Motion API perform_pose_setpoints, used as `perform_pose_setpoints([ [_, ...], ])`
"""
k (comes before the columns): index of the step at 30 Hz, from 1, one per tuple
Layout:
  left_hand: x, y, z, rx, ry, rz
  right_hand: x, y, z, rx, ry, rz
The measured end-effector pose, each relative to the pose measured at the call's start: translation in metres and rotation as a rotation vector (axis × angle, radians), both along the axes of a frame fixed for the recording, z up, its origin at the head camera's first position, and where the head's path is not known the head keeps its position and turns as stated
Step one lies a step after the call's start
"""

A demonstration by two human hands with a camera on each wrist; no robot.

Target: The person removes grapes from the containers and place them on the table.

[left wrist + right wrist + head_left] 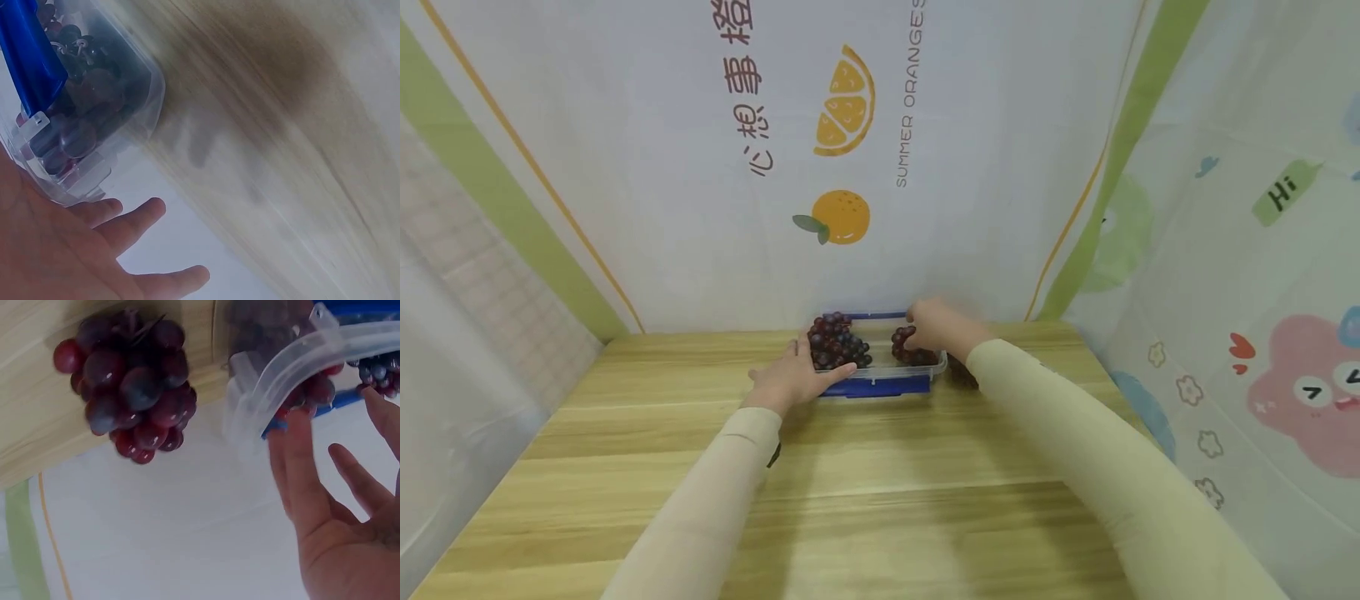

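Note:
A clear container (880,372) with blue side flaps stands at the far side of the table. Dark grapes (838,342) fill its left end, and a smaller bunch (912,348) lies at its right end. My left hand (790,379) rests against the container's left end, fingers straight, as the left wrist view also shows. Over the right end is my right hand (951,327); in the right wrist view the hand (350,494) has spread fingers, fingertips at the container wall beside the grapes (306,397). Another bunch (131,387) lies outside, right of the container.
The wooden table (865,500) extends toward me from the container. Close behind the container hangs a white cloth (970,208) with printed oranges, and a patterned cloth (1225,275) hangs on the right.

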State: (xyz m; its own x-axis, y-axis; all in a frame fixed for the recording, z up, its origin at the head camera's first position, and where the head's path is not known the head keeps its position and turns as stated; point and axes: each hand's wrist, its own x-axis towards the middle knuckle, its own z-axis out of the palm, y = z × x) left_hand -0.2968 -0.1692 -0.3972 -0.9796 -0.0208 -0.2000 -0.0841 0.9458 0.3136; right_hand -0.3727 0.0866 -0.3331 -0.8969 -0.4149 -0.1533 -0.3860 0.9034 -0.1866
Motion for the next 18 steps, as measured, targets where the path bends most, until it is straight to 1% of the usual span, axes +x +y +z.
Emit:
perform_pose_setpoints([
  [6, 0.001, 0.001, -0.002, 0.001, 0.005, 0.004, -0.002, -0.018, -0.019, 0.072, 0.035, 0.007],
  [8, 0.001, 0.002, -0.001, 0.001, 0.007, 0.004, 0.0, -0.022, -0.021, 0.105, 0.044, 0.007],
  [12, 0.002, 0.001, 0.0, 0.011, 0.007, 0.005, 0.005, -0.026, -0.024, 0.155, 0.091, 0.016],
  [15, 0.001, -0.001, 0.0, 0.017, 0.008, 0.006, 0.007, -0.028, -0.027, 0.156, 0.113, 0.015],
  [18, 0.001, 0.0, -0.001, 0.018, 0.005, 0.007, 0.006, -0.028, -0.033, 0.134, 0.107, 0.003],
])
